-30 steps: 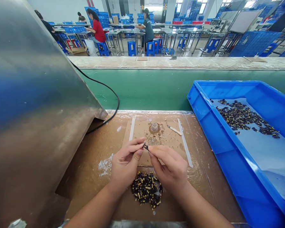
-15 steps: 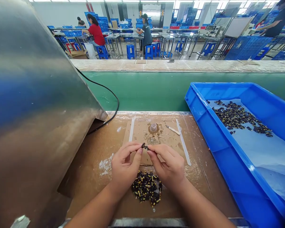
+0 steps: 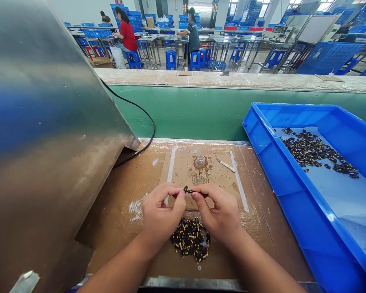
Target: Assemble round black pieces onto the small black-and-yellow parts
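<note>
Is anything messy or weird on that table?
Yes: brown stains surround the small clear cup on the cardboard sheet, as if something dripped. Also, one tiny pale bit lies apart from the pile of black-and-yellow pieces.

The left hand and right hand are pinching a small black piece between them; whether it is one part or two is unclear. Nearer the body, a pile of black-and-yellow parts is lying on the worktop. Beyond the hands, a clear cup and a pale-handled knife are resting on taped cardboard. A blue plastic bin is holding similar parts.
</note>
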Demonstrator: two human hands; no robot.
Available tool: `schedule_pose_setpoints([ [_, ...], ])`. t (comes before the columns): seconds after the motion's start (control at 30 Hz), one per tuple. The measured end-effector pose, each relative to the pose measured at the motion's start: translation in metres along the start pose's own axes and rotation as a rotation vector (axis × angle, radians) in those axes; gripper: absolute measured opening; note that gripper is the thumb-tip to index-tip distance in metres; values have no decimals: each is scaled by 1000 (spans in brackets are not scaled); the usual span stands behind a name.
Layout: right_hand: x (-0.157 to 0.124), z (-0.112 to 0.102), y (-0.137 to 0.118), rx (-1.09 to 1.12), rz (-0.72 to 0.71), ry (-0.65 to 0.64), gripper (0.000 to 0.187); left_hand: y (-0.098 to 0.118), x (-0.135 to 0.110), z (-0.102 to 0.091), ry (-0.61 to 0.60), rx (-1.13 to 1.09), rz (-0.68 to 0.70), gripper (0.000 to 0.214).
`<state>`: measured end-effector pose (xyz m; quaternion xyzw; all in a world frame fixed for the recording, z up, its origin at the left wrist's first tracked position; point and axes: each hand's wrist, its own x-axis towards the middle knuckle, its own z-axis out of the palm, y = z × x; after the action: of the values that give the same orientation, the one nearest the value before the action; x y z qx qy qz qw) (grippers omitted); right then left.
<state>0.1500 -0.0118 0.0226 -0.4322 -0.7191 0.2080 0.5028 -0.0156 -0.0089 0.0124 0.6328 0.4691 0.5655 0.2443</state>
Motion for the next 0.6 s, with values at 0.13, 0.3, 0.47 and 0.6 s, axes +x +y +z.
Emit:
schedule_pose_setpoints([
  [0.13, 1, 0, -1, 2, 18, 1, 12, 2, 0, 0, 15, 11, 3, 11],
  [0.3, -1, 0, -3, 15, 34, 2, 11, 0, -1, 0, 15, 15, 21, 12],
  [0.47, -3, 9, 6, 269, 273, 54, 15, -4, -2, -2, -50, 74, 218, 24],
  [0.6, 6, 4, 5, 466, 350, 163, 16, 0, 0, -3, -116, 91, 308, 28],
])
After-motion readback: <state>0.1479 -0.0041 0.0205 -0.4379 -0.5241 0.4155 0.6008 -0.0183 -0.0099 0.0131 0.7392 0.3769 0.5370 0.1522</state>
